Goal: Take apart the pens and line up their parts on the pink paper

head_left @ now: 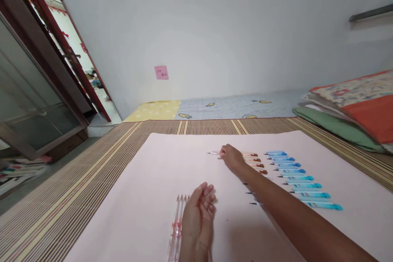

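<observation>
My right hand (231, 157) is closed in a pinch over the far part of the pink sheet (172, 151). A slim white pen (213, 153) with a dark tip pokes out leftward from its fingers. Nearer me, my left hand (199, 213) rests palm turned up, its fingers loosely curled and apart, with nothing in it. Beside it on the left lie several clear pens (177, 223) with pinkish parts, tips pointing away. Several brown-ended pens (254, 160) lie in a column just right of my right hand. My right forearm partly hides some dark-tipped pens (253, 203).
Several blue pens (302, 178) form a slanted column on the right. Beneath the sheet is a striped mat (101, 180). Folded bedding (353, 106) is piled at the far right. A pink note (161, 72) sticks to the wall behind; a door (67, 49) stands at the left.
</observation>
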{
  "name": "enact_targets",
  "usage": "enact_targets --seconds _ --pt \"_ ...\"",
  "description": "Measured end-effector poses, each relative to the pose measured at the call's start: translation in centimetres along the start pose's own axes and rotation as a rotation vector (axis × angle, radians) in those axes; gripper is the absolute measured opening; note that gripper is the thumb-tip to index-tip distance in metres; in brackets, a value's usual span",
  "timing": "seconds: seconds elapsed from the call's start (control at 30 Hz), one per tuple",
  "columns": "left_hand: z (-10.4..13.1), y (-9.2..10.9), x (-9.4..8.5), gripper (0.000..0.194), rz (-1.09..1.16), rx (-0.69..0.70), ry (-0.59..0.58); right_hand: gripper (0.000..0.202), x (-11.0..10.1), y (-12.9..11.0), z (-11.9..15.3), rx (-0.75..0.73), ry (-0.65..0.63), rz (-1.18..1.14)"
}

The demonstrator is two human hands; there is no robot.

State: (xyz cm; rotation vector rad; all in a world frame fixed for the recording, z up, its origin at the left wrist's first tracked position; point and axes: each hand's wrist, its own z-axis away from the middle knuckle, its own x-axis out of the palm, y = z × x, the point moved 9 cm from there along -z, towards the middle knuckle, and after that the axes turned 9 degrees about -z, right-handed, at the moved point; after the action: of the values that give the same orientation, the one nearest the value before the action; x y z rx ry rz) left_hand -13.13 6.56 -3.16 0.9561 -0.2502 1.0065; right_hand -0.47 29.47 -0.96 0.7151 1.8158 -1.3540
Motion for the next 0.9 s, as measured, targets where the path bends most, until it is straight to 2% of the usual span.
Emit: enact_targets --seconds 0.9 --pt "-0.32 -0.30 -0.03 0.011 -0.031 -0.003 -0.004 0.009 -0.97 0.14 0.09 -0.040 0.081 -0.080"
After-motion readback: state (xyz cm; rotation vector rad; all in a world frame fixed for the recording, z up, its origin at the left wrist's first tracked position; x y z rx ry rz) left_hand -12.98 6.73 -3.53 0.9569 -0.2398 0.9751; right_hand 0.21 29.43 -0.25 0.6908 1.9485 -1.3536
